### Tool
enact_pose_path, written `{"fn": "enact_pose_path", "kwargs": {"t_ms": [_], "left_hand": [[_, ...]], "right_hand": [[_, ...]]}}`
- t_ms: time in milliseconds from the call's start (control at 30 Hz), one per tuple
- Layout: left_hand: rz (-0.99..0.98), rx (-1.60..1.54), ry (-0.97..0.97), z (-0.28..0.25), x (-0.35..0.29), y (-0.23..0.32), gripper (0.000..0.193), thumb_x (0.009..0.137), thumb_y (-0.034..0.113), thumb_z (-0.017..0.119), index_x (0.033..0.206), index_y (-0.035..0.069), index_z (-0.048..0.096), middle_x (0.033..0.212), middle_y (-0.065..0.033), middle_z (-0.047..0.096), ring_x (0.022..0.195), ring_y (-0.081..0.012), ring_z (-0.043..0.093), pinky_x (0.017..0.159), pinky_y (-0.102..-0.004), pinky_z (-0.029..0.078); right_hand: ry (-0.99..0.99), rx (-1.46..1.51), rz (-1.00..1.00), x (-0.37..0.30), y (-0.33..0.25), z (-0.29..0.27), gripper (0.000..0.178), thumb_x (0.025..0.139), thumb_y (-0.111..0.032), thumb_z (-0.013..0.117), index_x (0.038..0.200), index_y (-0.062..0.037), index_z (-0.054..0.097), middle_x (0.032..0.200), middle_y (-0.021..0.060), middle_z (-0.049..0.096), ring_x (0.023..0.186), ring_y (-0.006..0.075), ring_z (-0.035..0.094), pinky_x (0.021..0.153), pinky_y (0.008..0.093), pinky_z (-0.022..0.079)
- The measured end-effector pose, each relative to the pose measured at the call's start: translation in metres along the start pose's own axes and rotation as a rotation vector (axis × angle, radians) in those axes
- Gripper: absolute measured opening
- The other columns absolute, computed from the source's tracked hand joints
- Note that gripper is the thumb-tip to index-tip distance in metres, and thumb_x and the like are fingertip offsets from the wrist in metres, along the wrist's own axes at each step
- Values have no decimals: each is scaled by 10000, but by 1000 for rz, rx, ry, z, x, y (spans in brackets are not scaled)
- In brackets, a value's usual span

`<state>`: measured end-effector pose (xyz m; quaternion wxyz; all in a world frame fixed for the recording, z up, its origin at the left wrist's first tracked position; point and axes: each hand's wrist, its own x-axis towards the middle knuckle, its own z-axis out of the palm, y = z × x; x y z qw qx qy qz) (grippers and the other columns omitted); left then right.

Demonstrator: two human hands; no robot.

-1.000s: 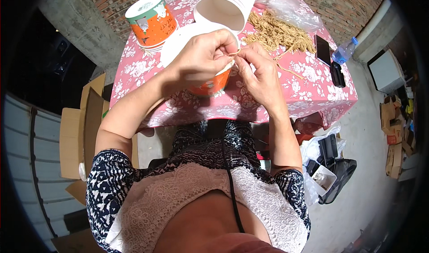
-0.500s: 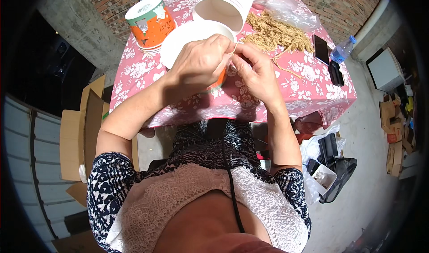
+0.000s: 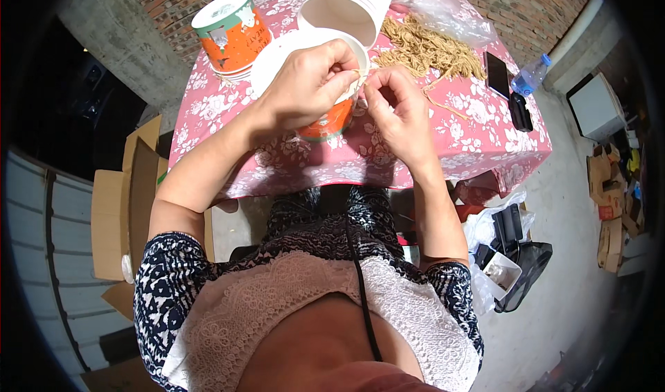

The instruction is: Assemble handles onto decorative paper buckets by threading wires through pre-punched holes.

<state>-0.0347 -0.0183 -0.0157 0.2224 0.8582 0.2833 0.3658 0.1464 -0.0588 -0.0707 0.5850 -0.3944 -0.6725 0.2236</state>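
Observation:
An orange and green paper bucket (image 3: 325, 127) with a white inside stands near the table's front edge, its mouth up. Over its right rim, my left hand (image 3: 312, 83) is closed, thumb and forefinger pinching a thin tan cord (image 3: 361, 74). Just to the right, my right hand (image 3: 400, 111) pinches the same cord between thumb and fingertips. The short stretch of cord runs between the two hands. Whether the cord passes through the bucket's rim is too small to tell. Beyond my right hand lies a heap of tan cords (image 3: 433, 52), one strand trailing toward me.
Upside-down orange buckets (image 3: 235, 38) are stacked at the far left. White-lined buckets (image 3: 339, 19) lie on their side at the back. A clear plastic bag (image 3: 447, 18), phone (image 3: 497, 74), black case (image 3: 519, 112) and bottle (image 3: 532, 76) line the right of the flowered tablecloth (image 3: 478, 108).
My left hand has turned and opened its grip slightly, and the two hands are a little further apart. More of the bucket's orange side shows below my left hand.

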Motion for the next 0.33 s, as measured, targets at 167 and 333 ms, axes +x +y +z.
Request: {"fn": "enact_pose_path", "kwargs": {"t_ms": [167,333], "left_hand": [[-70,-64,-3,-1,2,-4,66,924,64,606,907,4,586,782,-5,587,692,-76,532,625,-243,448],[-138,-108,111,-2,5,-15,113,899,106,615,881,-2,587,746,-74,640,671,-164,598,633,-301,486]], "right_hand": [[41,-369,-236,-10,1,11,132,828,10,640,912,10,538,856,175,545,773,359,599,643,430,493],[-91,-496,-340,-26,3,19,159,790,41,628,915,28,532,902,190,521,795,369,601,658,443,521]]}}
